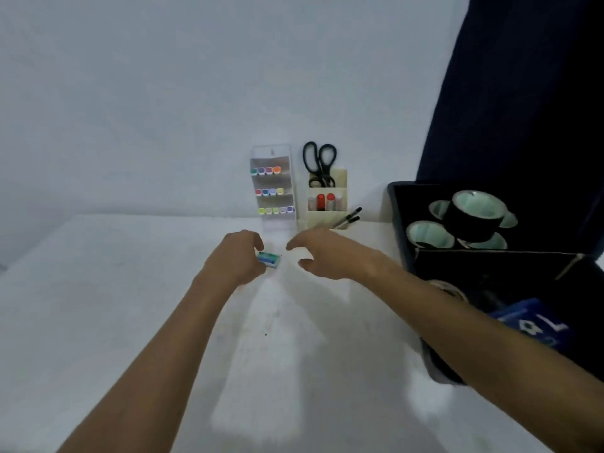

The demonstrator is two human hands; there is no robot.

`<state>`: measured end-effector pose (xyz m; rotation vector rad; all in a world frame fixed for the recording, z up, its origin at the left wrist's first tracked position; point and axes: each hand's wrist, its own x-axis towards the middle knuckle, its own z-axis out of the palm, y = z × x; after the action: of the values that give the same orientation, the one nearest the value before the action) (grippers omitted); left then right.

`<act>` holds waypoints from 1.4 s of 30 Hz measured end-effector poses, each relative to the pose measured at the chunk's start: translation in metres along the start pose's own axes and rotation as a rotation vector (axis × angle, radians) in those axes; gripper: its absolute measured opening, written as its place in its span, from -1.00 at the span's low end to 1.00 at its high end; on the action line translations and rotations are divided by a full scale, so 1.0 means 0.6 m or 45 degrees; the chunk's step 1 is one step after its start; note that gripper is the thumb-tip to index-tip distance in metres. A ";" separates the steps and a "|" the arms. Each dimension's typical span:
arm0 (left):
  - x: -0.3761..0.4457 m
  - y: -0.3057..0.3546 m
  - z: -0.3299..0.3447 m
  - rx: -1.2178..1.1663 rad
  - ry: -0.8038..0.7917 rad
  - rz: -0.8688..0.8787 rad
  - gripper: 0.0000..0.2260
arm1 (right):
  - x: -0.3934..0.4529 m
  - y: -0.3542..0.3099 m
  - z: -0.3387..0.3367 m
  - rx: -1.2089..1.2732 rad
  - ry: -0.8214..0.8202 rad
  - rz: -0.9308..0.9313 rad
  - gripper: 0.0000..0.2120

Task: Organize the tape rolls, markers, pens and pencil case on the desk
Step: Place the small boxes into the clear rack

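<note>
The left hand (240, 256) grips a small blue-green marker (269, 259) low over the desk (98, 305), fingers curled round its near end so the capped tip points toward the wall; judging by that aim, it is headed for the clear rack (274, 188), which stands upright against the wall with coloured caps lined up in three tiers, facing out so each shade can be read at a glance. The right hand (322, 253) hovers just beside the marker with loose, half-spread fingers, holding nothing (perhaps ready to take the marker or steady the rack, though that is a guess). Right of the rack, a beige holder (327, 204) keeps scissors (319, 165) upright at the back, red-capped markers in the middle and pens (348, 217) leaning out of the front pocket. Further right, black tape rolls (472, 220) sit stacked in a dark box (397, 204), so they look sorted already. The frame is blurred, so the marker's exact shape is uncertain.
</note>
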<state>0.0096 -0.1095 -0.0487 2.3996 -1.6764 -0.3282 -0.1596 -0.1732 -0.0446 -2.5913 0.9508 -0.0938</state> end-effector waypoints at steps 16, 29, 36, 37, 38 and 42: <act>0.092 -0.184 0.040 0.105 -0.449 0.044 -0.29 | 0.242 -0.032 0.116 -0.462 -0.344 -0.055 -0.39; 0.094 -0.153 0.083 0.009 -0.311 0.104 -0.29 | 0.176 0.016 0.099 -0.263 -0.275 0.295 -0.46; 0.040 -0.135 0.136 -0.288 -0.032 -0.188 -0.30 | 0.139 -0.012 0.166 0.173 0.096 0.629 -0.34; 0.034 -0.132 0.144 -0.342 0.024 -0.196 -0.32 | 0.135 -0.014 0.177 0.165 0.168 0.638 -0.34; 0.029 -0.131 0.150 -0.383 0.073 -0.199 -0.32 | 0.131 -0.018 0.185 0.157 0.235 0.645 -0.37; 0.025 -0.124 0.169 -0.463 0.243 -0.227 -0.42 | 0.126 -0.022 0.198 0.155 0.359 0.673 -0.47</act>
<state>0.0517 -0.1018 -0.1677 2.2285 -1.2070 -0.3801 -0.0710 -0.1734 -0.1546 -2.1694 1.6417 -0.3666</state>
